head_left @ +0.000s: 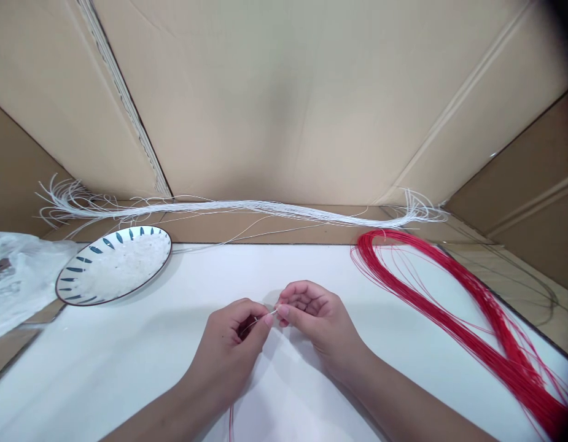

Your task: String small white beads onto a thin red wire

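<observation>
My left hand (pixel 235 341) and my right hand (pixel 314 319) meet over the middle of the white table (pixel 173 344), fingertips almost touching. Both pinch a thin white cord (pixel 273 313) that bridges the small gap between them. A red cord (pixel 231 423) hangs down below my left wrist toward the near edge. Whether the red cord runs into my left hand is hidden by the fingers.
A white plate with dark blue rim marks (pixel 114 264) holds tiny pale bits at the left. A bundle of white cords (pixel 247 209) lies along the back. A looped bundle of red cords (pixel 477 313) fills the right. Crumpled plastic bag (pixel 16 276) far left. Cardboard walls (pixel 284 98) behind.
</observation>
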`<state>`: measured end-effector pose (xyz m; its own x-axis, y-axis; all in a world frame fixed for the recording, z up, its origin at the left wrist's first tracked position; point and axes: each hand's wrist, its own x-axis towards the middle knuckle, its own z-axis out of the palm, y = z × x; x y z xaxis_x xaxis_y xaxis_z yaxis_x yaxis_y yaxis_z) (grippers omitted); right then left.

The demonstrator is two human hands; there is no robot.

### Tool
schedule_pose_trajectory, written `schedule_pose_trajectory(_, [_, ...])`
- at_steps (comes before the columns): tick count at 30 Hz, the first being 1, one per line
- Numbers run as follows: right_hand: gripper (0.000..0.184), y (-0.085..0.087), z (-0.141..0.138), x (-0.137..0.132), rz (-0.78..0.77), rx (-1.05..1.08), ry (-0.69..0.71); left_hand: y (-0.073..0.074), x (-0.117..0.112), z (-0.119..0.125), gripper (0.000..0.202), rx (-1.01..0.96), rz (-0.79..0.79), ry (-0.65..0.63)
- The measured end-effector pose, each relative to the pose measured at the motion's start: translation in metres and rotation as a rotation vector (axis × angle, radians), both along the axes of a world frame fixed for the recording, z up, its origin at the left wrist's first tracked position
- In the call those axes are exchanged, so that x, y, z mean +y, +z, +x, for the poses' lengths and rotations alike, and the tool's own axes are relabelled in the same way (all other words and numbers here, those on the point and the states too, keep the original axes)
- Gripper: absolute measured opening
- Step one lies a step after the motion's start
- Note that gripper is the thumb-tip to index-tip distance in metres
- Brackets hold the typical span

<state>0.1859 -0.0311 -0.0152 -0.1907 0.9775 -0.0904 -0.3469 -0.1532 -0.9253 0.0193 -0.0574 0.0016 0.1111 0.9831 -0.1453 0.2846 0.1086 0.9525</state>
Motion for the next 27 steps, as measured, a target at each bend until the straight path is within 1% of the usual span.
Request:
schedule_pose_trajectory(4, [0.022,-0.0005,-0.0013,-0.0027,0.021,-0.018,0.006,0.001,-0.0005,0.0006,0.026,-0.004,-0.001,0.003])
schedule_pose_trajectory(9, [0.03,0.0014,0.0,-0.0031,-0.005,-0.058,0.085,0.0008,0.0003,0.0006,0.029,-0.019,0.005,-0.011])
schedule_pose_trajectory(12, [0.026,0.0016,0.0034,-0.0007,-0.025,-0.088,0.133,0.0015,0.0007,0.0003,0.028,-0.047,-0.012,-0.003])
schedule_pose_trajectory(14, [0.026,0.0015,0.0053,0.0009,-0.003,-0.125,0.173,0.0017,0.0006,-0.0006,0.027,-0.051,-0.018,0.001])
schedule_pose_trajectory(18, [0.034,0.002,0.0057,0.0008,0.043,-0.19,0.238,0.0005,0.0004,-0.0025,0.027,-0.06,-0.007,0.003])
schedule_pose_trajectory(21, [0.041,0.003,0.0049,-0.0013,0.061,-0.159,0.305,0.001,0.0002,-0.0006,0.025,-0.096,-0.036,0.031])
schedule_pose_trajectory(24, [0.043,0.003,0.0053,-0.0013,0.047,-0.094,0.344,0.0052,-0.0011,0.0041,0.026,-0.146,-0.065,0.064])
schedule_pose_trajectory(27, [0.041,0.0011,0.0069,0.0016,0.046,-0.019,0.335,0.0092,-0.0025,0.0071,0.016,-0.179,-0.075,0.084])
